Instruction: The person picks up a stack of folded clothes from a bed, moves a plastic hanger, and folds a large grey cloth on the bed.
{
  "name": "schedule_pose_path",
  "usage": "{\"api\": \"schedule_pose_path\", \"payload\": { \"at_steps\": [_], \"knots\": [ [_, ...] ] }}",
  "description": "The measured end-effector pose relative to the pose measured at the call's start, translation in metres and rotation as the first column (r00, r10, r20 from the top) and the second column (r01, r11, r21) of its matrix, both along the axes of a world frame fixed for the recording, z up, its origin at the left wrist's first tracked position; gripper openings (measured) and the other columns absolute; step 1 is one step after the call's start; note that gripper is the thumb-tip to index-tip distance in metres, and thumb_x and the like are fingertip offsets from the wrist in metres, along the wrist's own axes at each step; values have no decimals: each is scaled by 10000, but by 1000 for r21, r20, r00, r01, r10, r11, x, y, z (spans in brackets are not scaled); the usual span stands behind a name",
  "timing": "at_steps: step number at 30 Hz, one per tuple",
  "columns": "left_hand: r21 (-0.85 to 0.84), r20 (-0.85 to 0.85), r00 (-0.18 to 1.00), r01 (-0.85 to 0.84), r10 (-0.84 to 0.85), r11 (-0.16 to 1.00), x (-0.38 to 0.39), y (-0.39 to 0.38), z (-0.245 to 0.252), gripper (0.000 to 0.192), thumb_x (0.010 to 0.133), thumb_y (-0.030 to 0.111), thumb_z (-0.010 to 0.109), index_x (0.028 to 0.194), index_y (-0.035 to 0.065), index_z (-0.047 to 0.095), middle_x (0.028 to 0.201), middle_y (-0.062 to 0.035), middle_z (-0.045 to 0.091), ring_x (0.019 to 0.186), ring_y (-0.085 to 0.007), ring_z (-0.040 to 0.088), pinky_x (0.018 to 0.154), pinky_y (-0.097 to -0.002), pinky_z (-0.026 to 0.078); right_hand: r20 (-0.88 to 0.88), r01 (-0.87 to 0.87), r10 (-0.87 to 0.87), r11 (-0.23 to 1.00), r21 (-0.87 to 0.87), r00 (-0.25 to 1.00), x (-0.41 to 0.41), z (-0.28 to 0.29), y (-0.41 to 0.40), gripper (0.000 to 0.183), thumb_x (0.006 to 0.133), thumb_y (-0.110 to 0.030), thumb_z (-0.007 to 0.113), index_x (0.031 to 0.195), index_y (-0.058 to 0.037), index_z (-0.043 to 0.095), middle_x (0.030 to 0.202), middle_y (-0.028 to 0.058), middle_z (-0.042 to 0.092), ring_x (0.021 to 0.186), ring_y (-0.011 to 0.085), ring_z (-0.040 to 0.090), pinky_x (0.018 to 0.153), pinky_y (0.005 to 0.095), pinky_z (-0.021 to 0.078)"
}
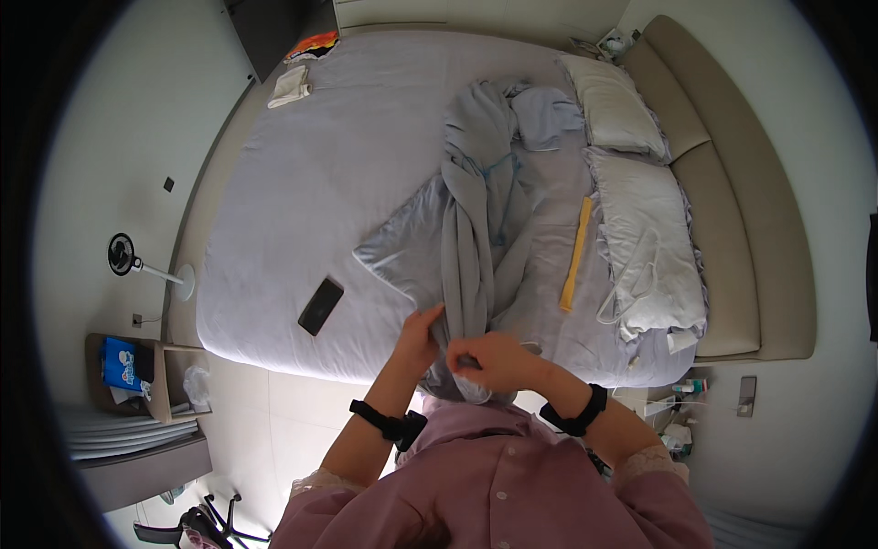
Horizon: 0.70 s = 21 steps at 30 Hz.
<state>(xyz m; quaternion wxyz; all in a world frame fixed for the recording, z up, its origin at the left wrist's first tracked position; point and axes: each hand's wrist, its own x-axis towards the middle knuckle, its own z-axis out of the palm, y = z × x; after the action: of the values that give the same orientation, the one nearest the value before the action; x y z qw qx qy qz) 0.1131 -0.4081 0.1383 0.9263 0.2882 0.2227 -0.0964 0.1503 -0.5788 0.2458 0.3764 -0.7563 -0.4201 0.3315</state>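
Observation:
A long grey cloth [473, 254], perhaps a quilt or its cover, lies gathered across the bed [288, 206] from the near edge toward the far side. Blue ties or cords [499, 168] show on its upper part, and a pale-piped corner spreads to the left. My left hand [420, 336] grips the cloth's left side near the bed's front edge. Just right of it, my right hand [490, 358] is closed on the same gathered end, fingers curled into the folds. Part of the near end hangs against my body; the fingertips are partly hidden.
A black phone [321, 306] lies left on the sheet. To the right are a yellow strip-like stick [576, 254], two pillows [648, 240] and a white hanger [631, 281]. Folded cloth [291, 87] sits far left. A fan [154, 267] and shelf unit [161, 377] stand beyond the bed's left side.

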Motion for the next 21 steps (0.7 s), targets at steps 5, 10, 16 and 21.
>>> {"api": "schedule_pose_path", "payload": {
  "at_steps": [5, 10, 16, 21],
  "knots": [
    [107, -79, 978, -183, 192, 977, 11, 29, -4, 429, 881, 66, 561, 1289, -12, 451, 1206, -143, 577, 1092, -279, 583, 938, -420, 499, -127, -266, 262, 964, -13, 957, -6, 21, -6, 58, 818, -143, 608, 871, -128, 591, 736, 39, 616, 672, 237, 589, 636, 357, 444],
    [252, 9, 964, -261, 267, 932, 10, 29, 20, 453, 856, -36, 488, 1306, -14, 434, 1235, -147, 561, 1090, -262, 576, 934, -380, 488, -185, -316, 317, 948, 37, 930, -6, 13, -13, 96, 840, -188, 627, 919, -140, 601, 663, 10, 547, 596, 150, 519, 576, 302, 396],
    [572, 165, 986, -127, 38, 811, -3, 17, 43, 456, 792, -67, 467, 1244, -35, 508, 1125, -113, 621, 995, -206, 608, 872, -293, 476, -244, 141, -136, 990, 2, 960, 5, -15, -12, 291, 880, -323, 669, 1060, -107, 596, 668, -23, 556, 613, 69, 486, 568, 250, 375],
    [960, 241, 896, -163, -372, 228, -21, 2, 46, 405, 742, -8, 504, 1135, 68, 565, 1032, -189, 585, 949, -354, 587, 806, -368, 481, -348, 577, -574, 810, -106, 741, 21, -14, 0, 402, 860, -379, 673, 1028, -22, 598, 715, 51, 623, 678, 118, 580, 625, 275, 448]
  ]
}}
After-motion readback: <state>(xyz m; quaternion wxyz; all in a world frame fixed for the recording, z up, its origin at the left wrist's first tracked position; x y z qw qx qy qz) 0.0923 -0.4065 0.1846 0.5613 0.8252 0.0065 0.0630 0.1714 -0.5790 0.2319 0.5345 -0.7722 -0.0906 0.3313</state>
